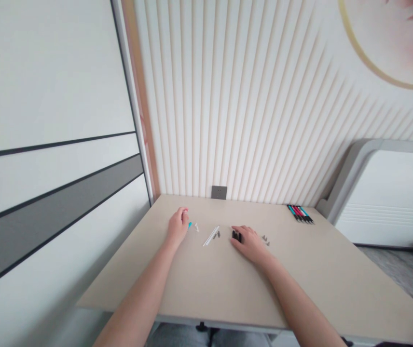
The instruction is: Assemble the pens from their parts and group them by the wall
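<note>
Left arm (137, 294) and right arm (300, 301) reach forward over a big tan worktop (337, 289). Behind the worktop stands a white wall with long ribs (235, 106), and a small grey wall plate (219, 192) sits just above the back edge. A white sliding door (47, 96) runs along the left side.

The left hand (177, 226) is curled up, with its fingers bent in. A little blue-tipped piece (189, 225) sits right at its fingertips, but I cannot tell if the hand holds it. The right hand (250, 243) is half open and lies palm down. Its fingers (240, 232) touch a small bunch of black pieces (236, 236), and I cannot tell if they grip them.

Between the hands lie two thin white sticks (211, 236). A row of pens (300, 214) lies far off to the right, near the back edge. Tiny grey bits (266, 240) lie just past the right hand.
</note>
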Motion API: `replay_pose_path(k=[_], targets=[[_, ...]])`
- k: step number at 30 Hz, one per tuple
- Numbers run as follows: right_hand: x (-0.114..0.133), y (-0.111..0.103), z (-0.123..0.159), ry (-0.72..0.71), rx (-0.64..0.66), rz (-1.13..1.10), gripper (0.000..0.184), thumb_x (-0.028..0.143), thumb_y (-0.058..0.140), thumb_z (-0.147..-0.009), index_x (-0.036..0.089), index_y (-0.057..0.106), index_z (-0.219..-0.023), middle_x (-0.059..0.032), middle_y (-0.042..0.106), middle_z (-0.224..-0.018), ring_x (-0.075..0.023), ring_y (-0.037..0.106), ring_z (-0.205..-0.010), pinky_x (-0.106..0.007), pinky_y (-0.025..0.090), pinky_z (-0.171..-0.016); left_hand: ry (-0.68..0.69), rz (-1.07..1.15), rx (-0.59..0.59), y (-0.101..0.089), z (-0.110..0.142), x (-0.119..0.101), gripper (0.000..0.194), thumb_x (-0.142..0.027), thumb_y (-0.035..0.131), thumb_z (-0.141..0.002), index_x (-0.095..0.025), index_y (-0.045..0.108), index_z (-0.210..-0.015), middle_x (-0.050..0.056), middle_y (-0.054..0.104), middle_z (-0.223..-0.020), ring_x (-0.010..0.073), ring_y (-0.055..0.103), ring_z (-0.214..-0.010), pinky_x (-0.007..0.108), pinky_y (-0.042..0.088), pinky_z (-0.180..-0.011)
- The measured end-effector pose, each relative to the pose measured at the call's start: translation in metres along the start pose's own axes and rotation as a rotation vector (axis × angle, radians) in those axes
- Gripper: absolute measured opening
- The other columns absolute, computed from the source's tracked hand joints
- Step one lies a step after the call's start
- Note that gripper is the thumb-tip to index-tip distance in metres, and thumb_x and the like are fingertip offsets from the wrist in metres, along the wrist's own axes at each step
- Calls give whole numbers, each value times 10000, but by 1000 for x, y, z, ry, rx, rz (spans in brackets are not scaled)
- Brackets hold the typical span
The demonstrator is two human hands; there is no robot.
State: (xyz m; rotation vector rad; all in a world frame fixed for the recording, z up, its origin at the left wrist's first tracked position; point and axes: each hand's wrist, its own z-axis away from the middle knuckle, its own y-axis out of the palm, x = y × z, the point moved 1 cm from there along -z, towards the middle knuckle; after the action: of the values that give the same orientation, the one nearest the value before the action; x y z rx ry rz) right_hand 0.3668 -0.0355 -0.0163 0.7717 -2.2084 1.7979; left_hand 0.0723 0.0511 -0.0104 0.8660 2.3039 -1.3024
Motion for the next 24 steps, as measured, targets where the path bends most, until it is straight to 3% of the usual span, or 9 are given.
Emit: replay_pose_path(k=[3, 6, 10, 13, 17, 24], targets=[[1, -1, 0, 4, 18, 6, 420, 382, 585, -869, 237, 602, -1263, -89, 647, -1195, -258, 554, -1126, -377, 370, -983, 85, 53, 32, -1, 3, -14, 335, -262, 288, -998, -181, 587, -1124, 87, 707, -992, 213, 668, -956, 334, 508, -856], [1, -1, -1, 10, 29, 11, 385, 373, 592, -865, 250, 623, -1229, -81, 648, -1188, -256, 557, -1115, -380, 371, -970, 199, 91, 150, -1, 10, -29, 289, -282, 359, -981, -199, 607, -1104, 76, 695, -1064, 205, 651, -1005, 323, 495, -901], [2, -2, -1, -1, 35, 16, 336, 357, 566, -888, 270, 639, -1203, -72, 651, -1179, -254, 560, -1109, -384, 371, -967, 318, 95, 366, 1, 20, -47, 199, -285, 478, -938, -227, 663, -982, 39, 709, -985, 192, 656, -941, 283, 485, -876], [3, -3, -1, -20, 33, 9, 308, 343, 551, -900, 277, 650, -1184, -71, 657, -1167, -257, 564, -1103, -390, 379, -956, 336, 61, 474, 1, 25, -56, 216, -294, 466, -948, -232, 673, -930, 31, 709, -893, 192, 657, -859, 270, 479, -812], [6, -6, 0, -23, 38, 0, 300, 329, 551, -901, 280, 656, -1177, -77, 661, -1163, -259, 569, -1094, -395, 381, -956, 338, 12, 541, 1, 29, -61, 236, -323, 451, -953, -244, 673, -945, 28, 707, -868, 207, 651, -843, 277, 460, -790], [7, -4, 0, -27, 23, 6, 294, 325, 551, -900, 278, 658, -1169, -76, 663, -1157, -256, 574, -1100, -390, 384, -947, 364, -6, 585, 6, 35, -64, 183, -344, 617, -832, -261, 683, -982, 35, 716, -988, 248, 657, -899, 319, 456, -840]])
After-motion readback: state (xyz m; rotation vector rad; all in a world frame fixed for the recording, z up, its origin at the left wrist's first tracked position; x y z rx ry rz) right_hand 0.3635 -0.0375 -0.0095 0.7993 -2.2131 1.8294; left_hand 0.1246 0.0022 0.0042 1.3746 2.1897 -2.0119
